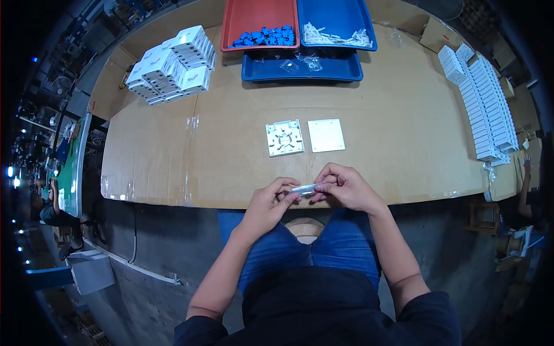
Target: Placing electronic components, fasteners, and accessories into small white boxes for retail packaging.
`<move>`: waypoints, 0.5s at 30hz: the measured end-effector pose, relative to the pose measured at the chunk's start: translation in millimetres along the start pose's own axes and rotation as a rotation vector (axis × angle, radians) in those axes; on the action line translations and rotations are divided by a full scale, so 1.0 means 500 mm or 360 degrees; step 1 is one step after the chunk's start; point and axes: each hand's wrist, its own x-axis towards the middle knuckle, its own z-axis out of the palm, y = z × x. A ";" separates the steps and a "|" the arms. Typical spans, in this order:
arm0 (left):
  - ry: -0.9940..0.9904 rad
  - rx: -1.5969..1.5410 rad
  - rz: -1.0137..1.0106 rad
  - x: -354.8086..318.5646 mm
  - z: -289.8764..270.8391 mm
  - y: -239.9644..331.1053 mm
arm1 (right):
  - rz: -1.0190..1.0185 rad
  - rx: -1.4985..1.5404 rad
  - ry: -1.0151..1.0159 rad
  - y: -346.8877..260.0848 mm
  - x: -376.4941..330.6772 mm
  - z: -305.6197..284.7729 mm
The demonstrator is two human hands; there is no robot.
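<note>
Close to the table's front edge, my left hand (271, 200) and my right hand (344, 187) pinch a small clear plastic packet (303, 189) between them, one at each end. Something whitish shows inside it, too small to name. Just beyond my hands lies an open white plastic box base (284, 138), its inner side up, with a round pattern of dark slots in the middle. Right beside it, a narrow gap apart, rests a flat square white cover (326, 135) with small holes near its corners.
At the back stand a red tray (259, 14) of blue connectors (268, 37) and a blue tray (333, 14) of white slim parts (337, 36). A lower blue tray (302, 70) holds clear bags. Stacked white boxes (172, 66) stand left, rows of white boxes (482, 106) right.
</note>
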 end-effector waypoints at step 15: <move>0.0454 0.1342 0.0991 0.179 -0.136 -0.008 | -0.1656 -0.2159 0.0146 -0.056 0.217 -0.069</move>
